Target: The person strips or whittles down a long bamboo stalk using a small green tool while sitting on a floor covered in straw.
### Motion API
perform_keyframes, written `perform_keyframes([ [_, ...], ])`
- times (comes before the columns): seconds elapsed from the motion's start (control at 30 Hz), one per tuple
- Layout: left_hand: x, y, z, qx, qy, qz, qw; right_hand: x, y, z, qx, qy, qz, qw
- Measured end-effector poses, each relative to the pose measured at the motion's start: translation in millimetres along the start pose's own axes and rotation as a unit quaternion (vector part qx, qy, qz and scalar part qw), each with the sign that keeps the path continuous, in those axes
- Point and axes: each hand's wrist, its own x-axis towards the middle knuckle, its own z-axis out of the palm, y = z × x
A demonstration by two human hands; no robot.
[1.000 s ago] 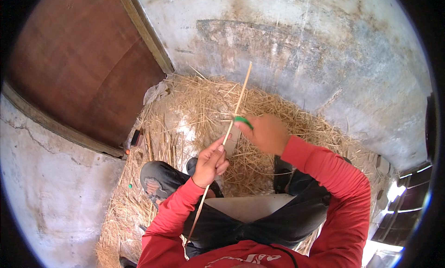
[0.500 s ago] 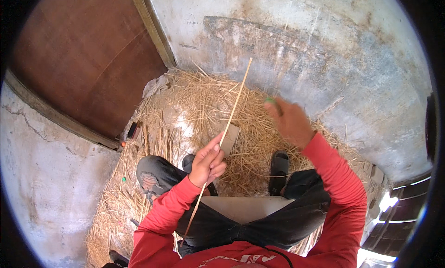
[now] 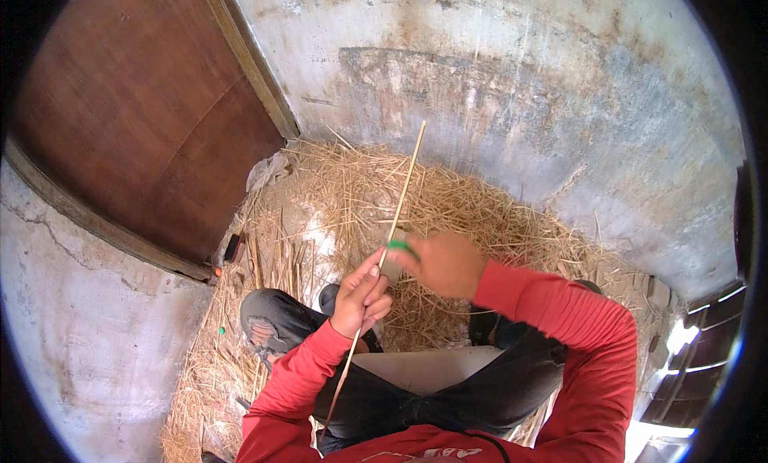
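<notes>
A long, thin, pale stick (image 3: 410, 171) slants up and away from my lap, its darker lower end over my thigh. My left hand (image 3: 362, 300) is closed around its middle, thumb and fingers pinching it. Just above that grip, my right hand (image 3: 450, 264) is closed on a small green object (image 3: 398, 245), whose exact kind I cannot make out. The green part lies against the stick, by my left fingertips. My right fingers are partly hidden behind the back of the hand.
Loose straw and stick scraps (image 3: 472, 199) cover the floor around my feet. A brown door panel (image 3: 144, 119) stands at the left, and a stained plaster wall (image 3: 512, 87) ahead. A small dark object (image 3: 233, 248) lies near the door's foot. Dark slats (image 3: 704, 351) are at the right.
My right hand has come down and left, bringing the green object from above the straw onto the stick. The left hand keeps its hold on the stick.
</notes>
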Motion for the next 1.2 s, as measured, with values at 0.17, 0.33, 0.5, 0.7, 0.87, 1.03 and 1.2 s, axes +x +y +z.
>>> perform_keyframes([
  [0.17, -5, -2, -6, 0.059, -0.016, 0.017, 0.998, 13, 5, -18, -0.016, 0.021, 0.054, 0.998],
  [0.33, -14, -22, -10, 0.141, -0.128, 0.009, 0.982, 41, 195, -107, -0.025, 0.301, 0.197, 0.933],
  [0.5, -3, -9, -2, 0.117, -0.034, 0.036, 0.992, 20, 169, -137, 0.094, 0.275, 0.235, 0.928],
  [0.7, 9, -12, 4, 0.112, -0.058, 0.038, 0.991, 26, 53, -52, 0.202, 0.093, 0.046, 0.974],
  [0.87, 5, -13, 12, 0.145, -0.054, 0.029, 0.988, 28, 32, -38, 0.250, 0.050, 0.071, 0.964],
  [1.03, 1, -22, -5, 0.238, -0.090, 0.029, 0.967, 47, 85, -96, 0.315, 0.201, 0.147, 0.916],
  [1.2, -3, -20, -16, 0.266, -0.074, 0.043, 0.960, 36, 89, -124, 0.200, 0.291, 0.090, 0.931],
])
